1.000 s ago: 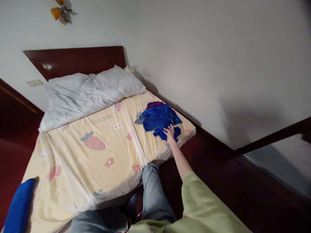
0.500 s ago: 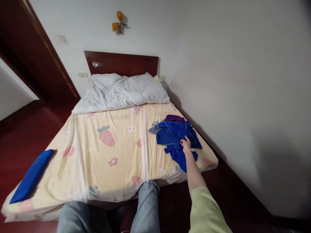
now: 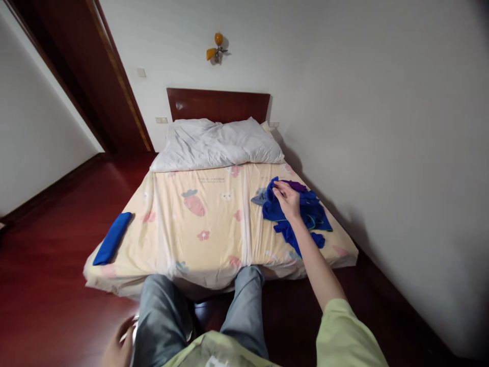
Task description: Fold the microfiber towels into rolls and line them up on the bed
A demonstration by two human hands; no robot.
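Note:
My right hand (image 3: 288,198) is closed in a pinch on a blue garment (image 3: 269,210), lifting a fold of it above the pile at the bed's right side. Other crumpled blue clothes (image 3: 288,235), some edged in green, lie under and beside my wrist. Behind my fingers is a purple garment (image 3: 296,186), and a grey-blue cloth (image 3: 259,198) pokes out at the pile's left. My left hand (image 3: 119,342) hangs low beside my left thigh, near a pale edge. It is blurred and partly cut off, so its grip is unclear.
The bed (image 3: 221,229) has a yellow printed sheet. On its left front corner lies a folded blue cloth (image 3: 112,239). A grey-white quilt (image 3: 221,145) lies across the head end, before a dark wooden headboard (image 3: 219,104). A wall (image 3: 382,153) stands close on the right.
My right hand has moved up and left over the pile and now raises a fold of blue cloth. The view has turned left, and my left hand has come into sight.

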